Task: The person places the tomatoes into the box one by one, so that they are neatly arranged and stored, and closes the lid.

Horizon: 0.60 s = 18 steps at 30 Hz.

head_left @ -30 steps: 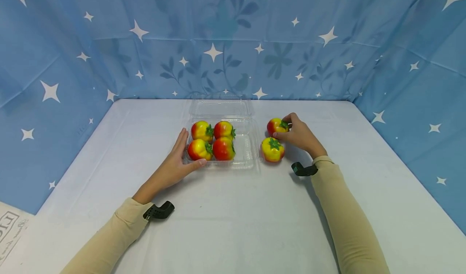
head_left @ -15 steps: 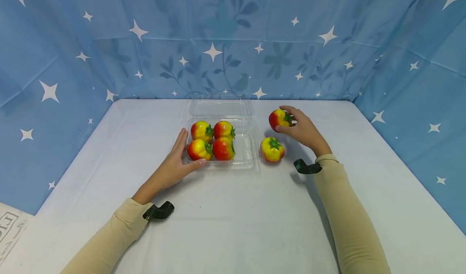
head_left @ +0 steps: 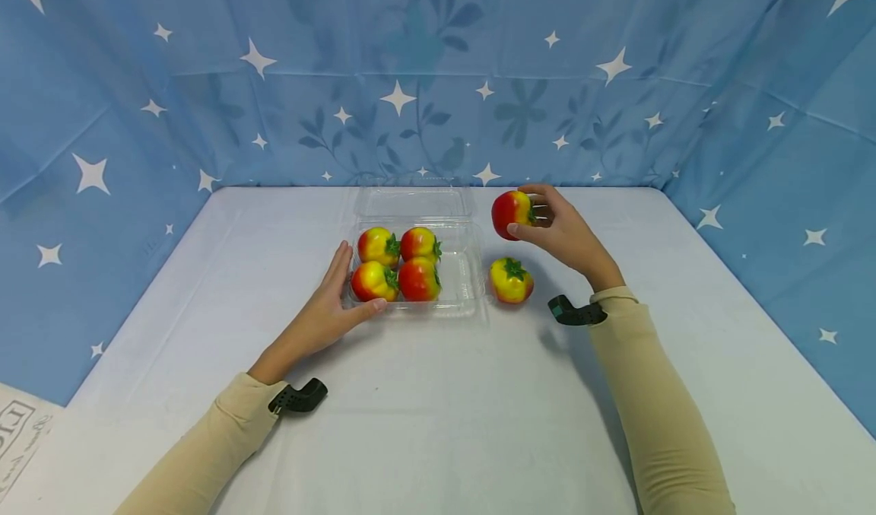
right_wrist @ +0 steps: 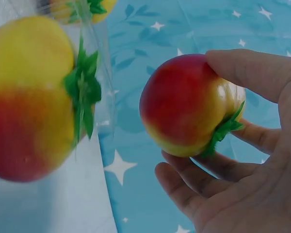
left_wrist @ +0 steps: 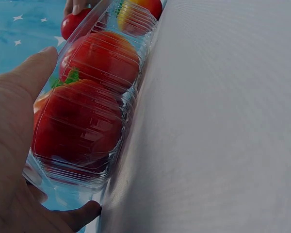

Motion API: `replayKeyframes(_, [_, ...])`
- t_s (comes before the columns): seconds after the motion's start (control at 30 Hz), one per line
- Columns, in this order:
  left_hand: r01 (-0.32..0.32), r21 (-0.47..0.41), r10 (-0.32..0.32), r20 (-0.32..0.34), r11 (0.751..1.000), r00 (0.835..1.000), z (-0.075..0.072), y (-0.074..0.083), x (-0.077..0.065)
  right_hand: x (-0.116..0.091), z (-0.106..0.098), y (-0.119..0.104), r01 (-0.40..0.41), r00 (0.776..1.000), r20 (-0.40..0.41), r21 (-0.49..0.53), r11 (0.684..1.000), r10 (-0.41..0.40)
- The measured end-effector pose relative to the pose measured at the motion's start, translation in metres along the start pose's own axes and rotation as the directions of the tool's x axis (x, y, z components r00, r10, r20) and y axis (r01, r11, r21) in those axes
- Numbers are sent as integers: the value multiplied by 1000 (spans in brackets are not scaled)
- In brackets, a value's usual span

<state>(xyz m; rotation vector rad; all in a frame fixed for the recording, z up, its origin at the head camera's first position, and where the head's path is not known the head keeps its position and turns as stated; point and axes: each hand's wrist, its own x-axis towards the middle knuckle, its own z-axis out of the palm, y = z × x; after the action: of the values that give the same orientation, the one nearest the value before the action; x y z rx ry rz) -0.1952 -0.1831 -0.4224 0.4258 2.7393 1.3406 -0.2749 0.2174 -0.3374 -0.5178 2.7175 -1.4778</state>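
My right hand (head_left: 566, 235) holds a glossy red-and-yellow fruit (head_left: 509, 215) with a green leafy top, raised above the table right of a clear plastic clamshell box (head_left: 460, 260). In the right wrist view, the thumb and fingertips pinch this fruit (right_wrist: 177, 107). Several similar fruits (head_left: 420, 279) sit inside the box in its left and middle parts; the right part shows bare plastic. My left hand (head_left: 328, 311) rests at the box's near left corner, fingers straight along the left side and thumb at the front. Another such fruit (head_left: 510, 281) stands on the table, right of the box.
The box's clear lid (head_left: 415, 201) lies back toward the curtain (head_left: 438, 119) with white stars. A white cloth covers the table (head_left: 424, 408). Printed material (head_left: 23, 435) shows at the lower left edge.
The right hand has lifted the fruit off the table, up and away, then slightly left, turning its red side forward. My left hand and the box have stayed in place.
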Motion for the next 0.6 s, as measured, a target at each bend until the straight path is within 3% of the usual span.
replayKeyframes(0.6, [-8, -4, 8, 3, 1000, 1000, 0, -1, 1, 4, 37, -16, 79, 995, 55, 9, 997, -79])
